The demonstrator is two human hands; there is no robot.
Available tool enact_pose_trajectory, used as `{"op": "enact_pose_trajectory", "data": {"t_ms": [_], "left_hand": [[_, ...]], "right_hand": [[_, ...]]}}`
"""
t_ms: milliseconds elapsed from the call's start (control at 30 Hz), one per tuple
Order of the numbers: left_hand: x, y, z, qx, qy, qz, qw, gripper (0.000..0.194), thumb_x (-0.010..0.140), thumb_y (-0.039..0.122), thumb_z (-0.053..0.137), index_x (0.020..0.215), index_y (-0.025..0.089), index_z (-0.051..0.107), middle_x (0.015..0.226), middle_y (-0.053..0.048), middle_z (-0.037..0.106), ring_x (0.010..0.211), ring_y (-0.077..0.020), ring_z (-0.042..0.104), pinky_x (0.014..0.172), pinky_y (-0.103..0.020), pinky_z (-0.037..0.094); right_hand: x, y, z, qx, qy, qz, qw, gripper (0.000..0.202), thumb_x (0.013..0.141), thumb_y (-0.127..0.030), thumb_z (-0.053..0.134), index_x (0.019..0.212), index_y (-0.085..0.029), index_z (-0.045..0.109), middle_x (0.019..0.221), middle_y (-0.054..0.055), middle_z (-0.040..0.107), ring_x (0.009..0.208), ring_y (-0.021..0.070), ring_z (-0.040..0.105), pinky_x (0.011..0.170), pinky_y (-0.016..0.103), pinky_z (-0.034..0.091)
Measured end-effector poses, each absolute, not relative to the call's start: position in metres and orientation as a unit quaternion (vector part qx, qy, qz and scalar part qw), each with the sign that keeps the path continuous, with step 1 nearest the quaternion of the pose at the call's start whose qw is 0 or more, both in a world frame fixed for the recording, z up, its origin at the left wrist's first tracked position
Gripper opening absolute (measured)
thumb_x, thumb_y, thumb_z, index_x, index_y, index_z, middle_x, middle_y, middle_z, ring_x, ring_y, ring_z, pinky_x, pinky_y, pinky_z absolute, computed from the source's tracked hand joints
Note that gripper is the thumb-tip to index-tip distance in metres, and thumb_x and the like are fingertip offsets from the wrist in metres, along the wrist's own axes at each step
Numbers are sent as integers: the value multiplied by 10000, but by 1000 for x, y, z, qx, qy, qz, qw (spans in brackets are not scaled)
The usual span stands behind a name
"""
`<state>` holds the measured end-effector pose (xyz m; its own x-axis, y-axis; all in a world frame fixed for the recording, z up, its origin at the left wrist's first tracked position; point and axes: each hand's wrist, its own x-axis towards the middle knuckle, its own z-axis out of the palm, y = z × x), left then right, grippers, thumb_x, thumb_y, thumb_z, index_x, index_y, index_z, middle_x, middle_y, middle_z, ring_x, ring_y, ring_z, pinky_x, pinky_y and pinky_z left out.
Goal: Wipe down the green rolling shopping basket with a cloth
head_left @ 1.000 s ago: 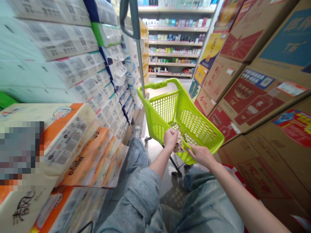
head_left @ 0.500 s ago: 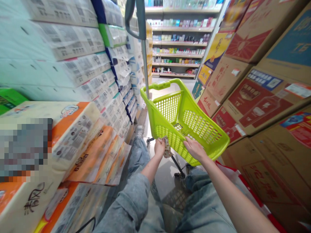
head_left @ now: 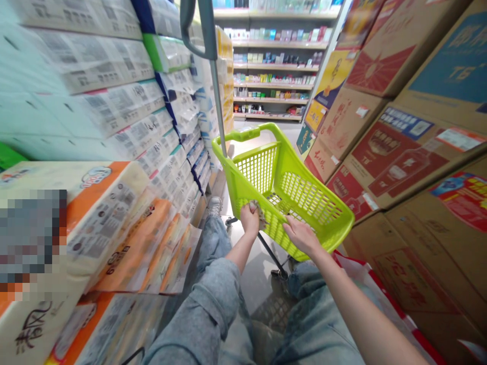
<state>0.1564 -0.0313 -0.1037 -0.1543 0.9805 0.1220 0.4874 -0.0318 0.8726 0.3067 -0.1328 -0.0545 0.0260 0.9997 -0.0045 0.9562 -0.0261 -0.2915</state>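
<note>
Between stacked packs (head_left: 129, 111) and cartons (head_left: 384, 147), the left hand (head_left: 250, 220) grasps a crumpled cloth (head_left: 259, 215) against the green basket (head_left: 285, 192); right of that grip, the right hand (head_left: 300, 235) rests at its rim, hold unclear.

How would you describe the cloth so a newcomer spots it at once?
Find the lime-green basket between the stacked packs and boxes. At its near side, the left hand holds the cloth. Small, crumpled and mottled beige, it stands out from the plain green basket wall beside it.
</note>
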Motion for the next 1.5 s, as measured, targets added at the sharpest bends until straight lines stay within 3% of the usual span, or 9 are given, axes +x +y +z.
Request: {"op": "enact_pose_trajectory", "data": {"t_ms": [133,400,567,767,1000,1167,1367,1500], "left_hand": [[150,-36,-108,614,596,440,272,82,753,150,523,676,178,524,785,-56,574,777,-188,544,764,-305,429],[156,-16,-111,545,623,436,353,24,774,168,549,774,182,530,795,-38,624,780,-176,593,727,-274,445],[155,-4,-111,511,680,393,350,241,717,252,669,849,189,476,834,-49,626,806,-186,619,704,-276,453],[156,0,-102,549,666,388,324,250,784,283,600,975,178,477,883,-63,644,849,-181,636,720,-262,448],[157,1,-100,565,677,343,325,110,774,284,589,815,182,580,823,-77,669,827,-197,643,703,-258,449],[155,-2,-103,564,680,337,325,110,769,255,553,797,175,622,815,-74,680,812,-199,640,694,-254,443],[146,-1,-116,553,679,352,331,97,727,176,539,745,183,634,783,-64,687,803,-193,640,684,-237,435],[114,-6,-136,516,704,368,319,102,754,209,517,739,181,614,750,-68,676,775,-197,636,649,-247,432]], "right_hand": [[307,-133,-55,-707,-693,102,94,251,924,-340,295,935,-207,508,859,46,637,791,176,564,631,264,272],[306,-133,-53,-705,-695,104,94,223,920,-329,307,938,-205,492,860,50,635,771,171,559,625,259,273],[304,-132,-52,-707,-694,96,95,216,914,-318,315,960,-203,491,868,55,643,767,174,565,624,260,274],[301,-128,-53,-713,-692,80,82,184,897,-307,333,918,-202,482,803,49,640,736,175,567,603,263,263],[302,-127,-54,-710,-695,71,87,223,898,-312,332,941,-196,517,789,50,655,722,179,579,598,263,268],[308,-128,-58,-697,-705,71,110,247,900,-304,332,981,-199,541,809,48,663,741,172,584,614,255,284],[321,-130,-61,-692,-711,64,109,233,896,-299,329,873,-212,544,698,25,632,663,163,564,592,252,273],[325,-130,-60,-685,-716,71,112,231,900,-301,320,865,-219,533,702,18,628,672,159,565,595,246,277]]}}
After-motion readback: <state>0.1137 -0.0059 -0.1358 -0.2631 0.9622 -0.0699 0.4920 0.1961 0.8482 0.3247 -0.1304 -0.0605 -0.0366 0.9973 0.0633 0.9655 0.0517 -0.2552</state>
